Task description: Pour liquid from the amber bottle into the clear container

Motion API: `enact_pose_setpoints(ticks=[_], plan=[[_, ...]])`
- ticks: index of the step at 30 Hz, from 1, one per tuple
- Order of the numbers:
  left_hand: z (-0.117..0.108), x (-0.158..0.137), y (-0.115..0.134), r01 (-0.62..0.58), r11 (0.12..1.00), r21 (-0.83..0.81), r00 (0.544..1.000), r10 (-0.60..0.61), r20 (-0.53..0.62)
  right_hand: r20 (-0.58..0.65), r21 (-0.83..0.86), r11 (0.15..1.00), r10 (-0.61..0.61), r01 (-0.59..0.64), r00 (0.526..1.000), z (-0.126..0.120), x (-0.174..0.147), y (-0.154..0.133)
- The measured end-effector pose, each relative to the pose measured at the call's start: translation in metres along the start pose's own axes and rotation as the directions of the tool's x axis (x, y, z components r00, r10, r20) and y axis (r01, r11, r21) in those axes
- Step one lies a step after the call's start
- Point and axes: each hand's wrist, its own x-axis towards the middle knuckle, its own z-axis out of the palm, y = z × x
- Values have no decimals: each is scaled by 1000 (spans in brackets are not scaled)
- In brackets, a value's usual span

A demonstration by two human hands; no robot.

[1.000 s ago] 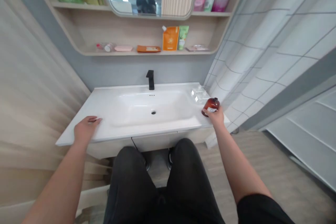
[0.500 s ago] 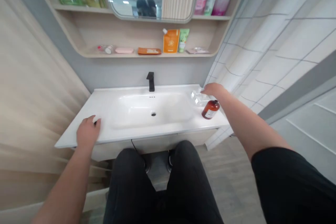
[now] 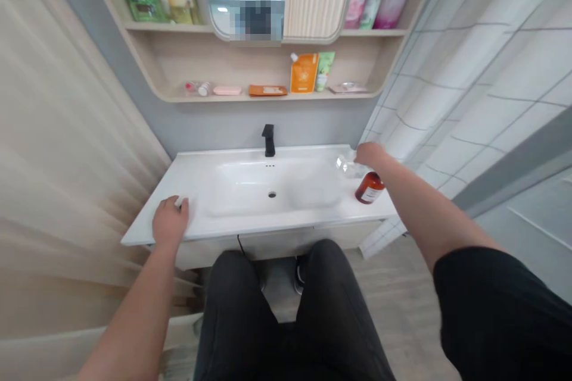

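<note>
My left hand (image 3: 170, 220) is over the left end of the white sink counter (image 3: 187, 181). Its fingers are curled, with a small white thing (image 3: 179, 201) between thumb and fingers, too small to name. At the far right corner, my right hand (image 3: 370, 156) reaches down with its fingers closed at a clear plastic container (image 3: 347, 166). The fingertips and part of that container are hidden. Just in front of the right wrist stands an amber bottle (image 3: 370, 188) with a white label, its top covered by my forearm.
A black faucet (image 3: 269, 140) rises behind the basin (image 3: 250, 190). Above, a wall shelf (image 3: 250, 97) holds an orange pouch (image 3: 304, 73), a green tube (image 3: 324, 71), an orange packet (image 3: 268, 90) and a pink bar (image 3: 227, 90). A tiled-pattern curtain (image 3: 465, 71) hangs at right.
The head view has shifted slightly, so everything appears further right. Both hands stay at nearly the same places on the counter.
</note>
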Motion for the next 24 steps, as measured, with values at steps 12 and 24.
enact_pose_setpoints(ticks=[12,24], plan=[[-48,-73,115,-165,877,-452,985,126,-115,-62,269,820,-508,504,859,-79,-126,-127],[-68,-203,206,-70,472,-879,945,314,94,-321,732,421,-482,537,815,-31,-295,-182]])
